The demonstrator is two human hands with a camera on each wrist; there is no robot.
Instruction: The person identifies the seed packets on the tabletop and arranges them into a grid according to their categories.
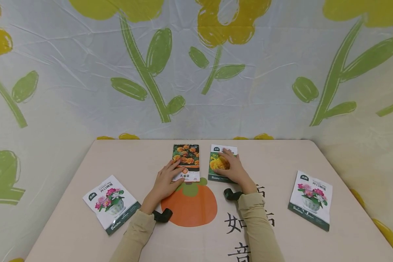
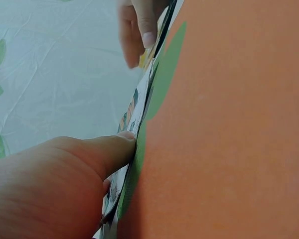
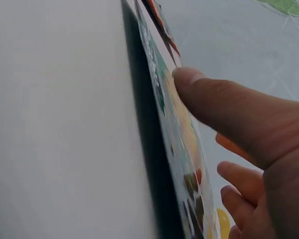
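Note:
My left hand [image 1: 165, 184] lies over the left side of a seed packet with orange flowers [image 1: 186, 154] near the far table edge. In the left wrist view the thumb [image 2: 112, 149] touches the packet's near edge. Just to the right lies a seed packet with a yellow flower [image 1: 215, 163], white above and dark green below. My right hand [image 1: 234, 169] rests on that one with its fingers spread across the front. The right wrist view shows the thumb [image 3: 209, 94] against its face. Both packets lie flat, partly hidden by the hands.
A packet picturing pink flowers in a pot [image 1: 112, 203] lies tilted at the left. A similar packet [image 1: 311, 200] lies at the right. The tablecloth [image 1: 190, 247] bears a printed orange fruit and black characters. A flowered curtain [image 1: 249, 109] hangs behind the table.

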